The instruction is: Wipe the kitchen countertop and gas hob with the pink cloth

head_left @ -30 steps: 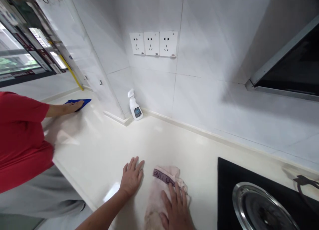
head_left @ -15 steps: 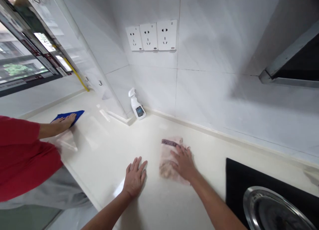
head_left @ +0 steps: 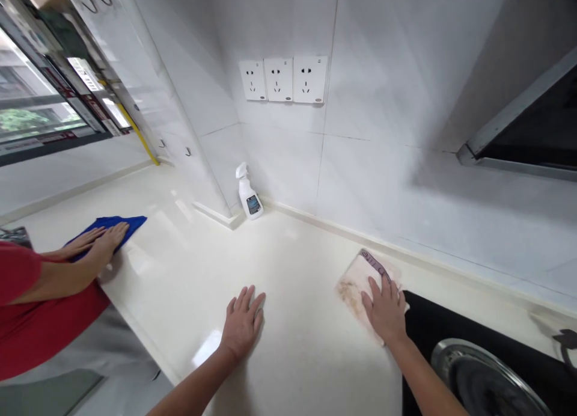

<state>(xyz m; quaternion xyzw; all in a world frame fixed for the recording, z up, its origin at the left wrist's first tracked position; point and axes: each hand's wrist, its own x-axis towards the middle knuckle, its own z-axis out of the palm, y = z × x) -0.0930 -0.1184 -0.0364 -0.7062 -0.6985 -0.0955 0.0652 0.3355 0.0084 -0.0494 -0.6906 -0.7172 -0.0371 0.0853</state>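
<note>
Glossy counter (head_left: 293,368), tiled wall (head_left: 374,103) behind. Person's right hand (head_left: 385,311), fingers spread, presses the cloth (head_left: 356,281) flat by the hob's (head_left: 428,320) corner; left hand (head_left: 243,326) lies splayed on the counter. Judged risk: slid rightward, the cloth could snag on the hob's edge.

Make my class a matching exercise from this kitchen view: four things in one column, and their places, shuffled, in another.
Things
1. Pink cloth
2. Blue cloth
3. Spray bottle
4. Sockets

Places
A. Mounted on the wall
B. Under the red-sleeved person's hands
C. Under the camera wearer's right hand
D. Standing on the counter, near the wall corner

Right pairs: 1-C, 2-B, 3-D, 4-A
</note>
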